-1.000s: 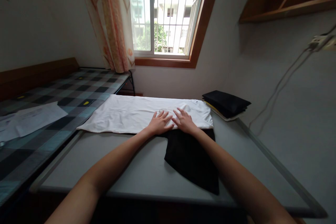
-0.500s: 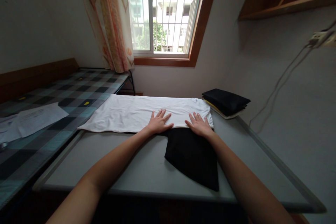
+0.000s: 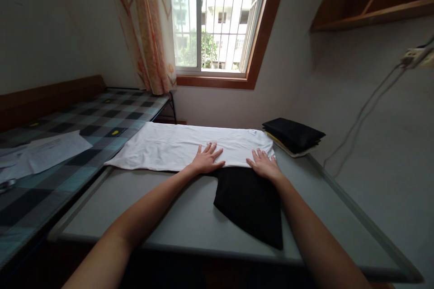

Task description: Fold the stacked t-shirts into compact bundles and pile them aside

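A garment, most likely a T-shirt, lies across the table with its white side (image 3: 166, 146) up along the back. Its black sleeve (image 3: 249, 205) spreads toward the table's front edge. My left hand (image 3: 206, 160) rests flat on the white cloth near its front fold, fingers spread. Further right, my right hand (image 3: 264, 165) lies palm down by the white cloth's right end, fingers stretched out, its wrist over the black part. Neither hand grips anything.
Folded dark clothes (image 3: 293, 135) are stacked at the table's back right corner. Left of the grey table (image 3: 135, 203) stands a bed with a checked cover (image 3: 135, 108), with paper sheets (image 3: 57, 151) on it. A cable (image 3: 362, 110) hangs down the right wall.
My right hand has slid slightly to the right over the white cloth. My left hand stays in place on the cloth. The whole view has shifted a little.
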Demonstrator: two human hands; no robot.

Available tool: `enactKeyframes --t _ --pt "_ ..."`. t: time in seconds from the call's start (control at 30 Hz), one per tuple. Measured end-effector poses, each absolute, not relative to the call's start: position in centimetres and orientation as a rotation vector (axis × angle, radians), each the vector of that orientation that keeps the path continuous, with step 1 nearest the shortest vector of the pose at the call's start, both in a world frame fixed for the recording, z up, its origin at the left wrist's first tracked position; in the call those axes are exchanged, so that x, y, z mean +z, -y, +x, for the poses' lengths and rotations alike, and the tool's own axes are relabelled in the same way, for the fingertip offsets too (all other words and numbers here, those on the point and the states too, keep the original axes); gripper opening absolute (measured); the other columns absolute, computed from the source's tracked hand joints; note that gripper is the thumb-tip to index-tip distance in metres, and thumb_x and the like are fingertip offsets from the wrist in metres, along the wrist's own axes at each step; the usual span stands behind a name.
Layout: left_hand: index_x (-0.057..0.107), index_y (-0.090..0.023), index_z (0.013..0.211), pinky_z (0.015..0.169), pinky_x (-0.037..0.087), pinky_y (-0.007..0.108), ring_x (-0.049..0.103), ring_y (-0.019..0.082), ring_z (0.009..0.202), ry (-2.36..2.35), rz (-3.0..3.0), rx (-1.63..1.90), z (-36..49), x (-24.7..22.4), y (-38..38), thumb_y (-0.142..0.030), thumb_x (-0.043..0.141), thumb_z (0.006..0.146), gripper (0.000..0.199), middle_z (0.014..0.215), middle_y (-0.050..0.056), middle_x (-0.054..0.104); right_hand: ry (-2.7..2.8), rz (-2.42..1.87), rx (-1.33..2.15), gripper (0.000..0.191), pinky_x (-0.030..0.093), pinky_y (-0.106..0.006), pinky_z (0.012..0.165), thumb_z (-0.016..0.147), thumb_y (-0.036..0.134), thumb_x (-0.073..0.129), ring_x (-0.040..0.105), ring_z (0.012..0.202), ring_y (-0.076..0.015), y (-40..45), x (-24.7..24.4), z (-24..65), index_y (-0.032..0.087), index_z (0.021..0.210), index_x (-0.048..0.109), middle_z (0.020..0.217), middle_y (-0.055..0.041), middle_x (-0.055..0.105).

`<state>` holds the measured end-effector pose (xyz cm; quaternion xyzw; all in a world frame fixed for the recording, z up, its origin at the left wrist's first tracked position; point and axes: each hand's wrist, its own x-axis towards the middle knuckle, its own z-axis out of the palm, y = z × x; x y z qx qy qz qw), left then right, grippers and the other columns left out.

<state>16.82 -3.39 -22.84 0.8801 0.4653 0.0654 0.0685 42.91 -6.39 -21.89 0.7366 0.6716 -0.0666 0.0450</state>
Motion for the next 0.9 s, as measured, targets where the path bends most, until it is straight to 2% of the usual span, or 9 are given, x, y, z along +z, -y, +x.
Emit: enactKeyframes --t 0.13,0.3,0.4,0.5,0.6,0.8,0.9 --pt "0.028 -0.027 0.154 0.117 0.008 0.056 0.008 0.032 0.15 -1.385 2.628 0.164 15.4 -22.9 3.2 -0.074 0.023 0.09 0.079 0.163 0.01 0.014 -2.045 2.245 -0.243 0.072 0.009 -0.054 0.118 0.097 0.055 0.022 0.01 0.149 -0.0294 6.3 -21.8 43.0 0.016 0.157 0.02 0.163 -0.0114 0.011" --pt "0.03 -0.031 0.153 0.117 0.011 0.053 0.012 0.033 0.149 -1.508 2.613 0.089 9.0 -22.8 2.4 -0.066 0.026 0.094 0.068 0.163 0.006 0.017 -2.042 2.241 -0.261 0.071 0.007 -0.054 0.118 0.097 0.055 0.021 0.008 0.15 -0.0281 6.6 -21.4 43.0 0.015 0.157 0.019 0.163 -0.0111 0.008" --pt "0.032 -0.025 0.152 0.118 0.013 0.05 0.016 0.031 0.149 -1.702 2.567 0.093 3.8 -22.8 2.5 -0.059 0.024 0.096 0.066 0.162 0.009 0.021 -2.045 2.236 -0.259 0.072 0.007 -0.055 0.118 0.097 0.055 0.021 0.008 0.15 -0.0282 6.6 -21.4 43.0 0.014 0.157 0.018 0.163 -0.0112 0.007" --pt "0.032 -0.027 0.152 0.116 0.013 0.055 0.018 0.032 0.148 -1.875 2.454 0.073 -0.7 -22.7 2.9 -0.058 0.026 0.095 0.065 0.161 0.007 0.022 -2.042 2.244 -0.249 0.072 0.007 -0.055 0.118 0.097 0.055 0.022 0.009 0.149 -0.0282 6.4 -21.6 43.1 0.015 0.157 0.018 0.163 -0.0108 0.008" --pt "0.03 -0.025 0.153 0.116 0.011 0.056 0.019 0.032 0.148 -2.061 2.287 0.081 -3.9 -22.6 3.1 -0.057 0.025 0.096 0.066 0.161 0.009 0.023 -2.059 2.252 -0.232 0.071 0.01 -0.054 0.118 0.097 0.055 0.024 0.011 0.149 -0.0285 6.3 -21.7 43.2 0.015 0.156 0.021 0.163 -0.0112 0.011" --pt "0.033 -0.012 0.151 0.117 0.016 0.046 0.021 0.033 0.146 -2.213 2.155 0.099 -6.8 -22.8 2.2 -0.056 0.028 0.096 0.07 0.158 0.018 0.026 -2.136 2.26 -0.208 0.069 0.017 -0.056 0.116 0.097 0.054 0.031 0.019 0.147 -0.0309 6.5 -21.8 43.4 0.014 0.153 0.03 0.161 -0.0148 0.02" --pt "0.04 -0.007 0.147 0.116 0.017 0.05 0.025 0.037 0.144 -2.243 2.163 0.163 -6.7 -22.9 2.3 -0.054 0.032 0.095 0.07 0.155 0.023 0.031 -2.23 2.285 -0.141 0.064 0.021 -0.058 0.113 0.095 0.053 0.04 0.027 0.144 -0.0339 6.4 -21.9 43.9 0.015 0.146 0.045 0.156 -0.018 0.032"
